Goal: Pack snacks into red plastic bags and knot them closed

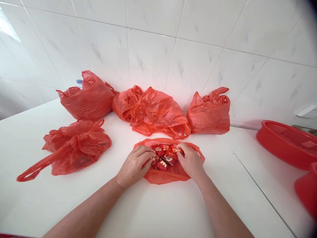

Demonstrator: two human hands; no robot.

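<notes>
An opened red plastic bag (168, 177) lies in front of me, its mouth spread wide. Several small red wrapped candies (163, 165) with white and yellow print are gathered inside it. My left hand (135, 165) reaches over the bag's left rim with curled fingers, the tips at the candies; whatever they grip is hidden. At the right side of the opening, my right hand (192, 162) pinches the edge of a red candy packet (175, 151) between thumb and fingers.
Behind stand filled red bags at left (88, 100) and right (209, 115), with a crumpled red bag (158, 110) between. Another tied bag (79, 148) lies on the left of the white table (153, 211). Red plastic baskets (279, 150) are at right, by a tiled wall (151, 56).
</notes>
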